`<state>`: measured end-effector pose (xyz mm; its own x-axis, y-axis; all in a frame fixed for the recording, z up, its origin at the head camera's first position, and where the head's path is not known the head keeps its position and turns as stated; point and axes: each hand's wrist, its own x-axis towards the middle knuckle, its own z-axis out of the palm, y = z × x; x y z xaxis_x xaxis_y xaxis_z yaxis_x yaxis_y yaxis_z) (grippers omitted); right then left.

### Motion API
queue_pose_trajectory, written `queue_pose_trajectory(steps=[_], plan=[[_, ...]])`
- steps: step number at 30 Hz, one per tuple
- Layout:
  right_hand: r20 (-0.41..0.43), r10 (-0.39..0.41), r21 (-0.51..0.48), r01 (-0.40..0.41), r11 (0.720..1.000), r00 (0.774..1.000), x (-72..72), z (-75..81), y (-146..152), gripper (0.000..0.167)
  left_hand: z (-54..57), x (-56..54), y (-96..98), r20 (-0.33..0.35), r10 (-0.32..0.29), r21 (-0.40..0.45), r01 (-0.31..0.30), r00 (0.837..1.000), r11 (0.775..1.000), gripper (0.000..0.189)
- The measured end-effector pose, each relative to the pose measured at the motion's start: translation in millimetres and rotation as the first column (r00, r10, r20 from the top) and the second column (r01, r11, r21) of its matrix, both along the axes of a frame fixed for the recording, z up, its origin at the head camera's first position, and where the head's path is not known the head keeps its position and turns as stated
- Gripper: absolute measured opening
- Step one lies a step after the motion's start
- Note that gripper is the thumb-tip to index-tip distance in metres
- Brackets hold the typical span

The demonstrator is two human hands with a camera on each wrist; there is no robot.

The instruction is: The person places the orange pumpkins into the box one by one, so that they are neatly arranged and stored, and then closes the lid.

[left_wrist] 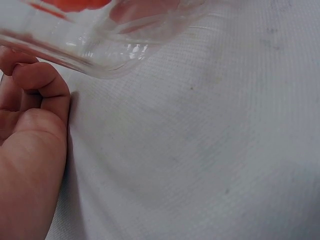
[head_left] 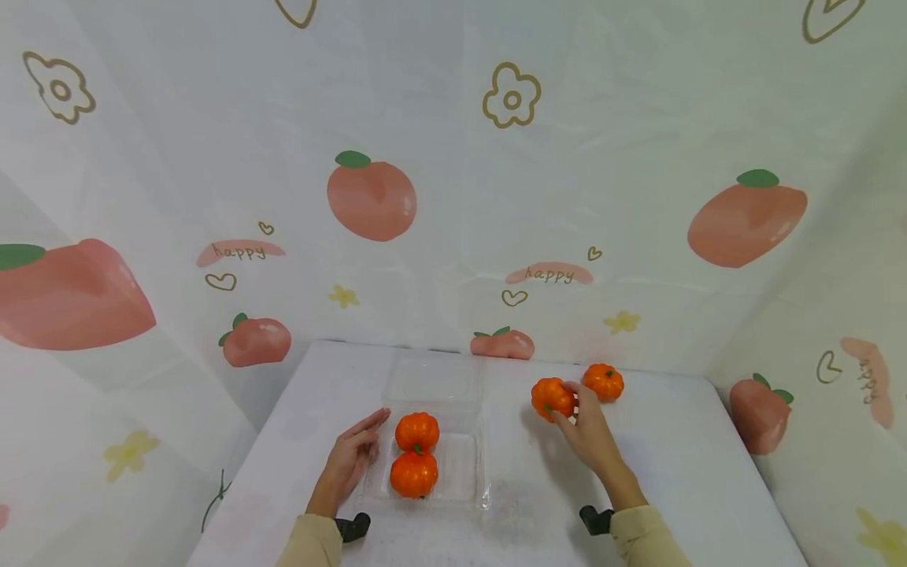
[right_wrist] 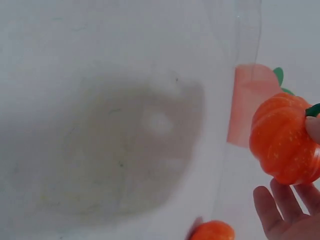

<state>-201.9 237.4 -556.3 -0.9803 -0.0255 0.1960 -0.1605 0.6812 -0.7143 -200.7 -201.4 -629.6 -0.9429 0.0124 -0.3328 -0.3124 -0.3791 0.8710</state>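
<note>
My right hand [head_left: 591,433] grips a small orange pumpkin [head_left: 549,397] between thumb and fingers, held above the table; its green stem shows near the thumb in the right wrist view. A second loose pumpkin [head_left: 604,383] rests on the table just behind that hand. Left of centre lies a clear plastic box [head_left: 464,476], its lid [head_left: 432,383] folded back away from me. Two pumpkins, a back one [head_left: 416,431] and a front one [head_left: 414,476], sit in the box's left half. My left hand [head_left: 345,461] is by the box's left side, fingers loosely bent, holding nothing.
The white table [head_left: 524,520] reaches back to a white curtain [head_left: 439,118] printed with peaches and flowers, which also hangs at both sides. A dark green string [head_left: 221,490] shows by the table's left edge. Black wrist mounts sit by both sleeves.
</note>
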Motion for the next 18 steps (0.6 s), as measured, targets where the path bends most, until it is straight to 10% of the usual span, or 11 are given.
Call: queue_pose_trajectory(steps=[18], plan=[[0.0,0.022,-0.131,-0.022,0.991,1.0,-3.8,6.0,-40,0.059,-1.1,-0.2,-1.5,-0.022,-0.024,0.006,0.024,0.999,1.0,0.048]])
